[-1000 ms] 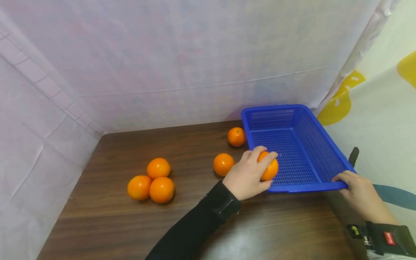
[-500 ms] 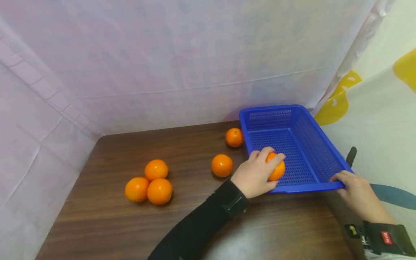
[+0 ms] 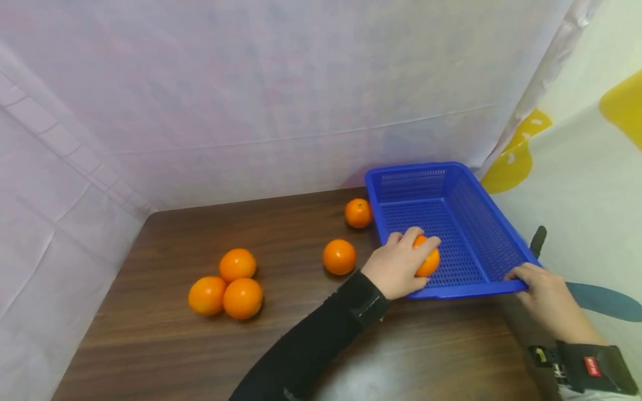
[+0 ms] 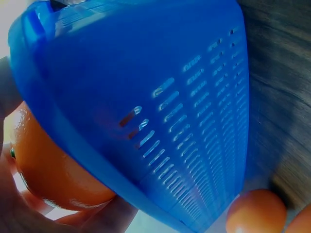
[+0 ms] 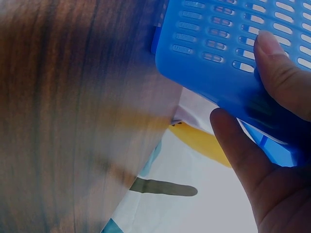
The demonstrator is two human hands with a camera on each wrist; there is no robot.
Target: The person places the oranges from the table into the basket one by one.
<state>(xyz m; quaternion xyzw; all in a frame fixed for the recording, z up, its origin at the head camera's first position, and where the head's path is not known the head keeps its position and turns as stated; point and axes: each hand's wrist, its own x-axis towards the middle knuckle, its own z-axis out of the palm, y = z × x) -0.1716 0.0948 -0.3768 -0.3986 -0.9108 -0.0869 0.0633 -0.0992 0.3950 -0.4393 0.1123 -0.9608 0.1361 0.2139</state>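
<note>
My left hand [image 3: 396,268] holds an orange [image 3: 427,262] by the near left corner of a blue plastic basket [image 3: 451,291]. In the left wrist view, that orange [image 4: 53,165] sits partly behind the rim of the basket [image 4: 160,111], with fingers around it. My right hand [image 3: 548,298] grips the basket's near right corner. Thumb and fingers pinch the slotted basket wall [image 5: 218,53] in the right wrist view. Just left of the basket, one orange [image 3: 358,213] rests on the table near its back edge, and another orange [image 3: 339,257] lies nearer to me.
Three oranges [image 3: 243,299] are clustered on the left part of the dark wooden table [image 3: 165,345]. A pale cloth [image 3: 251,100] hangs behind the table, and a printed cloth [image 3: 577,211] hangs on the right. The basket's right side reaches the table's right edge.
My left hand has moved right with the orange, further over the basket's rim, then stayed nearly still. My right hand keeps its grip on the corner. The whole view has shifted slightly.
</note>
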